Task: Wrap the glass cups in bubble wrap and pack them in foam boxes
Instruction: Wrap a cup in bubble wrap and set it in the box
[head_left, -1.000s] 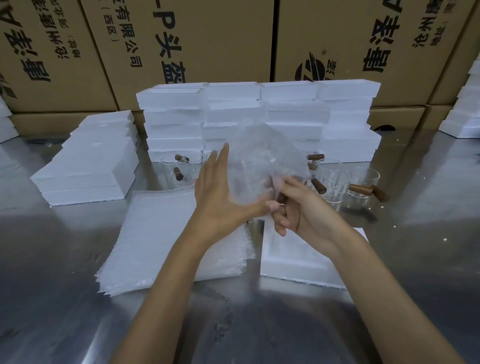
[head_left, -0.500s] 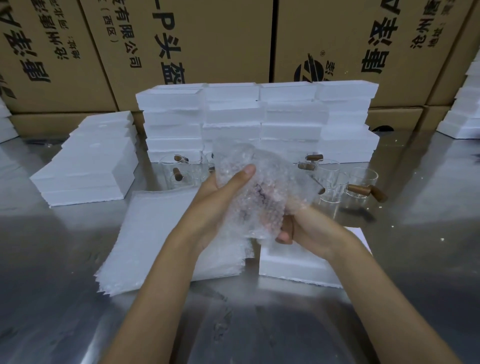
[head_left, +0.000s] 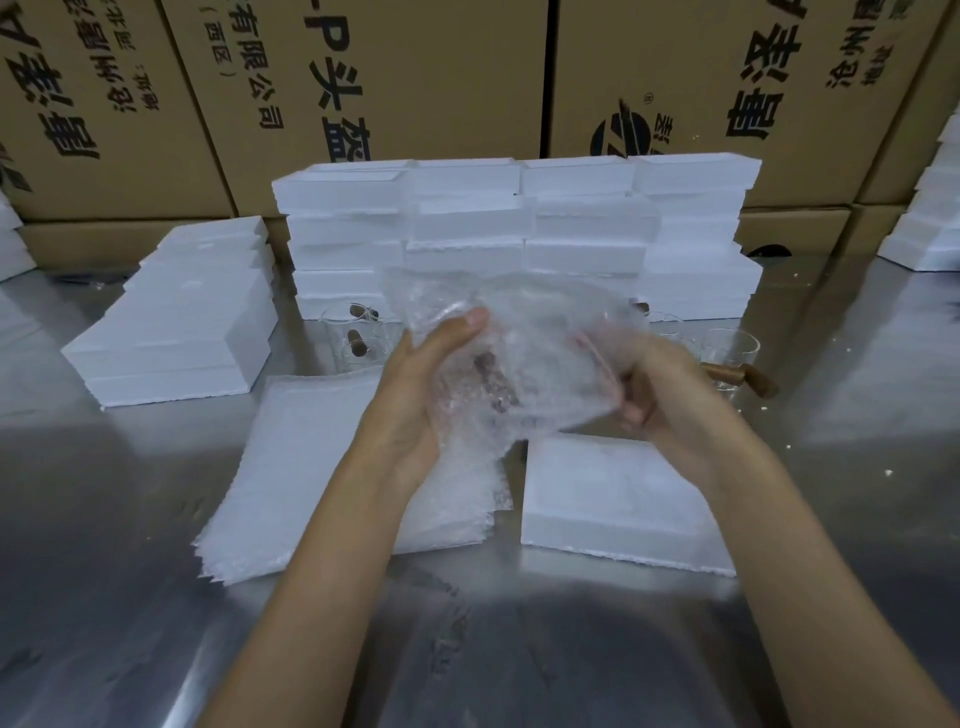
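While both hands grip wrapped cup (head_left: 498, 374) midair, left hand (head_left: 415, 395) cupping one side, right hand (head_left: 660, 395) pinching loose wrap opposite: slip risk, drops onto foam box (head_left: 618, 499) below right hand.

We read printing only on the brown cardboard cartons (head_left: 441, 93) stacked behind the table, all in black and tilted. On the middle carton we make out "有限公司", "(西区)" and, larger, "P头盔". The carton to the right (head_left: 727, 78) carries a round striped logo with an ® mark, big characters "唐泽" and small "沧州". The left carton (head_left: 93, 104) repeats "唐泽" and "沧州".
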